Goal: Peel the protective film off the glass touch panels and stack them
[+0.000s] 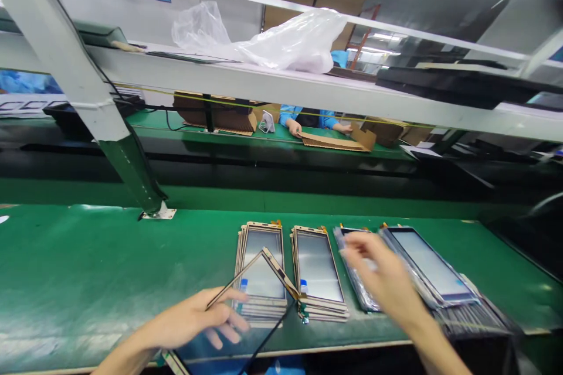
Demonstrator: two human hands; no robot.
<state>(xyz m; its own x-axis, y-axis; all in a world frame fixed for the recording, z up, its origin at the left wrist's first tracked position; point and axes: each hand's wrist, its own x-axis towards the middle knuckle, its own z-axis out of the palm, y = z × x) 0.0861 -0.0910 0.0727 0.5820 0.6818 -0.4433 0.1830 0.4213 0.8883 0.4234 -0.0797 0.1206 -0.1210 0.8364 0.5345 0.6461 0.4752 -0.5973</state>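
My left hand (211,317) grips a see-through touch panel (275,272) with a thin border by its left edge, the fingers spread beneath it. The panel is tilted, one corner pointing away from me, and a ribbon tail shows at its right corner. Behind it lie two stacks of similar framed panels, a left stack (264,240) and a right stack (319,263). My right hand (380,272), slightly blurred, hovers over a plastic-wrapped stack (358,281); its fingers are loosely bent and apart, with nothing visible in them.
Right of my right hand are more dark-bordered panels (428,261) on plastic sleeves (479,316). A slanted post (132,170) stands on the green bench (88,269) at left. Overhead, a shelf (211,79) carries plastic bags (294,41). Across the line, a person's hands hold cardboard (334,140).
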